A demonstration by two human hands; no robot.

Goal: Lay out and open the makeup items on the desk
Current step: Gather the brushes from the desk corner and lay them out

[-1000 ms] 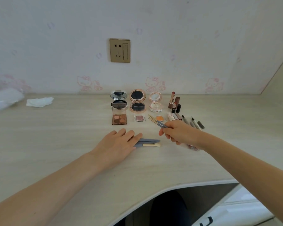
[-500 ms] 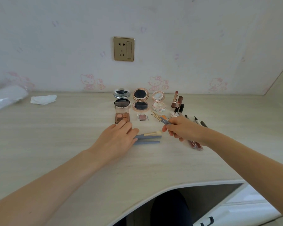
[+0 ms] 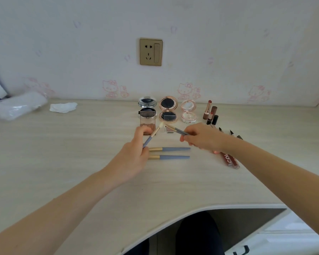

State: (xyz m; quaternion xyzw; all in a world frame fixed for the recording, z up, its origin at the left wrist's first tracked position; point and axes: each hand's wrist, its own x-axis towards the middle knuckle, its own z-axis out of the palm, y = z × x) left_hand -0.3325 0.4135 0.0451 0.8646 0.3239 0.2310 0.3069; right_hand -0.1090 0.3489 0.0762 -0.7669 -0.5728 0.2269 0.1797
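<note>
Pale wood desk (image 3: 66, 162) under a cartoon-cat wall, brushes being sorted into a row

Left hand (image 3: 131, 159) pinches one blue-handled brush (image 3: 151, 138) by its handle, bristles raised toward the far side; right hand (image 3: 203, 138) grips a small bundle of brushes (image 3: 179, 131), their tips pointing left over the eyeshadow palette (image 3: 148, 124). Two laid brushes (image 3: 169, 153) already lie parallel on the desk between the hands, gold ferrules to the left. Open compacts (image 3: 168, 110) and uncapped lipsticks (image 3: 209, 112) stand in a row near the wall, with pens (image 3: 232, 133) and a lip gloss tube (image 3: 229, 160) lying on the right. To do this well, set the held brush down parallel to the two, ferrule on the same side and evenly spaced, lowering it flat so it does not roll or nudge its neighbours, and keep the bundle's tips off the open palette
</note>
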